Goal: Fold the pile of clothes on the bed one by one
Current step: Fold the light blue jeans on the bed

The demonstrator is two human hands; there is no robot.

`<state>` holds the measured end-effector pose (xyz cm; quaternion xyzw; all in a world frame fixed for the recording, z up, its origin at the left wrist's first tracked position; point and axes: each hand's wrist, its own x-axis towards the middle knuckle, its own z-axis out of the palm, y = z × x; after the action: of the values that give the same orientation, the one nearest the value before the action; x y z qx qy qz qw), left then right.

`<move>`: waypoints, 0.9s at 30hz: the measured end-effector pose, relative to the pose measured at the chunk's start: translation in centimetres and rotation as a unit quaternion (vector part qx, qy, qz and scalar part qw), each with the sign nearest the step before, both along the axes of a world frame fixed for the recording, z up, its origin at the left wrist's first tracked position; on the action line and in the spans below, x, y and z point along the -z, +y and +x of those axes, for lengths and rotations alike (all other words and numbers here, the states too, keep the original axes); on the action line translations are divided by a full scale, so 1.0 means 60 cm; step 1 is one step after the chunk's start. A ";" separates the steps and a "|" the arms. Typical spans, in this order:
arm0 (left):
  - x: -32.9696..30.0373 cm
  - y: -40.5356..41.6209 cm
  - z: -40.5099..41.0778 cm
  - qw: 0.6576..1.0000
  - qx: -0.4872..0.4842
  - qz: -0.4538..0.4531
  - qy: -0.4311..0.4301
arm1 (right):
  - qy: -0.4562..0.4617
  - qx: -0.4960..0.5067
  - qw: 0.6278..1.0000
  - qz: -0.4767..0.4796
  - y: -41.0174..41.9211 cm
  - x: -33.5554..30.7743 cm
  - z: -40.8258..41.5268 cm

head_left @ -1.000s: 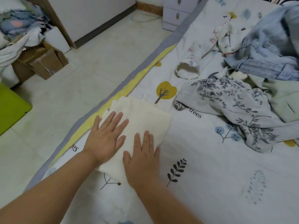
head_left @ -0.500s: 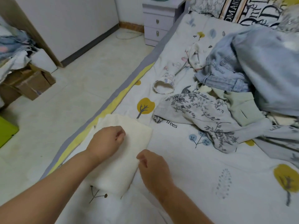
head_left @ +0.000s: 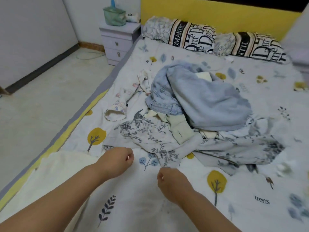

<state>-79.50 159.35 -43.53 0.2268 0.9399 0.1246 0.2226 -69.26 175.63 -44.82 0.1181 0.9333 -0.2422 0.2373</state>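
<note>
A pile of clothes lies in the middle of the bed: a light blue denim piece [head_left: 205,101] on top, a pale green garment [head_left: 179,131] under it, and a grey floral garment [head_left: 150,136] spread toward me. A small printed garment [head_left: 120,102] lies at the pile's left. A folded cream cloth [head_left: 58,173] sits near the bed's left edge, partly under my left forearm. My left hand [head_left: 117,161] hovers just in front of the floral garment, fingers curled, holding nothing. My right hand [head_left: 170,181] is curled too, empty, just short of the floral hem.
The bed sheet [head_left: 150,211] with tree prints stretches in front of me. Two patterned pillows [head_left: 192,37] lean on the yellow headboard. A nightstand [head_left: 118,42] with a green basket stands left of the bed, beside tiled floor [head_left: 41,106].
Both hands have lifted off the folded cream cloth, curled up and moved right toward the pile. My view has risen to take in the whole bed.
</note>
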 end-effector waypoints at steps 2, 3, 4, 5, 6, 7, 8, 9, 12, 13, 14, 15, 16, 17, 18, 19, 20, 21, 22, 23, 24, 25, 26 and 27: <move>-0.012 0.048 -0.009 1.000 0.015 0.004 -0.009 | 0.001 0.012 1.000 0.027 0.058 -0.009 -0.009; -0.018 0.072 -0.014 1.000 0.022 0.007 -0.012 | 0.002 0.021 0.999 0.038 0.088 -0.014 -0.013; -0.023 0.097 -0.020 0.999 0.026 0.012 -0.016 | 0.005 0.032 0.998 0.049 0.118 -0.020 -0.019; -0.027 0.121 -0.025 0.999 0.025 0.021 -0.019 | 0.013 0.045 0.997 0.063 0.148 -0.025 -0.025; -0.030 0.145 -0.030 0.999 0.021 0.030 -0.022 | 0.024 0.060 0.995 0.078 0.177 -0.030 -0.031; -0.031 0.169 -0.035 0.999 0.013 0.040 -0.026 | 0.038 0.076 0.992 0.093 0.205 -0.033 -0.039; -0.031 0.193 -0.041 0.998 0.002 0.051 -0.030 | 0.054 0.095 0.988 0.108 0.232 -0.037 -0.048; -0.029 0.216 -0.048 0.997 -0.008 0.064 -0.032 | 0.071 0.116 0.983 0.122 0.258 -0.040 -0.059; -0.019 0.290 -0.075 0.993 -0.047 0.103 -0.032 | 0.131 0.162 0.965 0.162 0.328 -0.041 -0.096; -0.013 0.315 -0.086 0.990 -0.068 0.120 -0.037 | 0.142 0.165 0.961 0.170 0.347 -0.039 -0.110; -0.008 0.340 -0.096 0.985 -0.092 0.140 -0.042 | 0.147 0.161 0.960 0.175 0.362 -0.035 -0.124; -0.002 0.364 -0.106 0.978 -0.121 0.163 -0.049 | 0.148 0.150 0.961 0.176 0.374 -0.029 -0.138; 0.006 0.388 -0.115 0.968 -0.154 0.191 -0.057 | 0.148 0.137 0.964 0.174 0.383 -0.022 -0.151; 0.014 0.410 -0.124 0.953 -0.190 0.225 -0.068 | 0.146 0.123 0.967 0.169 0.388 -0.014 -0.162; 0.024 0.430 -0.133 0.935 -0.224 0.263 -0.077 | 0.144 0.109 0.969 0.166 0.392 -0.004 -0.172; 0.034 0.449 -0.142 0.914 -0.258 0.301 -0.084 | 0.142 0.092 0.971 0.171 0.396 0.008 -0.179; 0.044 0.464 -0.149 0.893 -0.286 0.336 -0.091 | 0.140 0.072 0.971 0.182 0.400 0.023 -0.183; 0.053 0.477 -0.156 0.874 -0.308 0.364 -0.096 | 0.134 0.053 0.970 0.195 0.403 0.038 -0.185; 0.060 0.486 -0.160 0.861 -0.324 0.381 -0.096 | 0.130 0.035 0.969 0.209 0.405 0.052 -0.185; 0.066 0.493 -0.164 0.854 -0.336 0.387 -0.092 | 0.134 0.020 0.966 0.221 0.407 0.062 -0.183; 0.069 0.496 -0.165 0.850 -0.344 0.390 -0.087 | 0.146 0.013 0.962 0.229 0.409 0.068 -0.179; 0.069 0.497 -0.162 0.849 -0.345 0.392 -0.085 | 0.159 0.011 0.960 0.231 0.410 0.068 -0.173; 0.066 0.497 -0.155 0.854 -0.333 0.392 -0.080 | 0.167 0.014 0.960 0.222 0.410 0.063 -0.166; 0.060 0.494 -0.145 0.863 -0.312 0.391 -0.074 | 0.168 0.016 0.963 0.211 0.410 0.053 -0.157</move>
<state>-88.17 188.98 -47.14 -0.0202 0.8166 0.5612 0.1336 -78.69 200.21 -48.01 0.1378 0.9877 -0.0602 0.0430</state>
